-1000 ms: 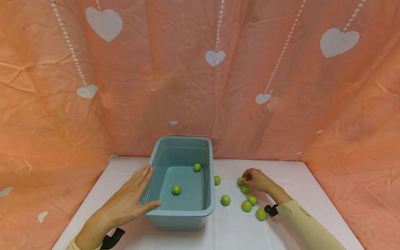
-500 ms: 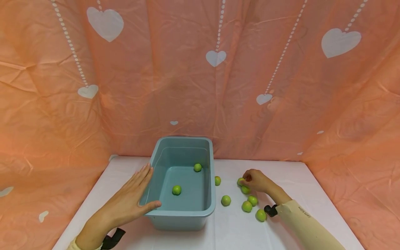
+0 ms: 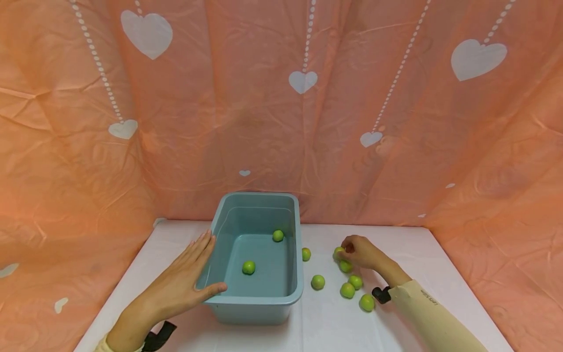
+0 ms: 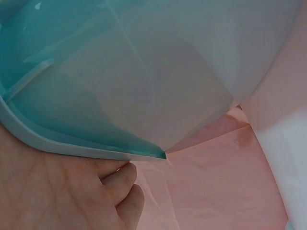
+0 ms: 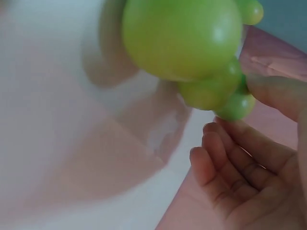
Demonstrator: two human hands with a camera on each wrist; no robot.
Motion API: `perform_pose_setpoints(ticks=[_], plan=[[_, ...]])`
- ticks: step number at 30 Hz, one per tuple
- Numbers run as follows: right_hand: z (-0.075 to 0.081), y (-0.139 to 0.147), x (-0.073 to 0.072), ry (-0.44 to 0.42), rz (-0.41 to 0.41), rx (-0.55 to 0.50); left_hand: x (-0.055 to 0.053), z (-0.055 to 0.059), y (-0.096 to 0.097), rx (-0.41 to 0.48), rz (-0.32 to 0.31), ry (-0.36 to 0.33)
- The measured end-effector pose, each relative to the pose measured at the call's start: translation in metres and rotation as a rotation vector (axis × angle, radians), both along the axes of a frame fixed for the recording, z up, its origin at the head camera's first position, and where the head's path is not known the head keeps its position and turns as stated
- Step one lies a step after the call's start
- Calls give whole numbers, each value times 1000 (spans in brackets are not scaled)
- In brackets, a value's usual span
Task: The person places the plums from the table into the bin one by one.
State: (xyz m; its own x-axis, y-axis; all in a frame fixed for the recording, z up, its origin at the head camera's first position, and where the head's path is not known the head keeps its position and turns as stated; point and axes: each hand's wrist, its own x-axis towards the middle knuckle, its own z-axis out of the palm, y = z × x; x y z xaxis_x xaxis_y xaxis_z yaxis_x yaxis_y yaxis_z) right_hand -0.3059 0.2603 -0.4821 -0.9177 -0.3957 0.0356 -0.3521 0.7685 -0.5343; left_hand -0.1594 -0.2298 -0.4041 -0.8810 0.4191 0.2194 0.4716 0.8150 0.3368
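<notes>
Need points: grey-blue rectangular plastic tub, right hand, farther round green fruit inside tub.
Grey-blue rectangular plastic tub (image 3: pixel 250 314): head view, near wall.
Right hand (image 3: pixel 363 253): head view, back of hand.
Farther round green fruit (image 3: pixel 278 235): head view, middle.

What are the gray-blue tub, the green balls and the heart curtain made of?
The tub looks like hard plastic, satin: smooth walls, molded rim. The green balls could be waxy fruit or plastic: shiny highlights, yellowish patches. The heart curtain seems thin cloth or plastic sheet, faintly shiny, because it wrinkles.
</notes>
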Motion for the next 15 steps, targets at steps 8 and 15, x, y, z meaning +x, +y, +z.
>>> perform_pose_setpoints(ticks=[8,15], plan=[[9,-1,-1,47,15,-1,0,0,0,7,3,-13],[19,-5,0,140,33,-39,1,2,0,11,8,-30]])
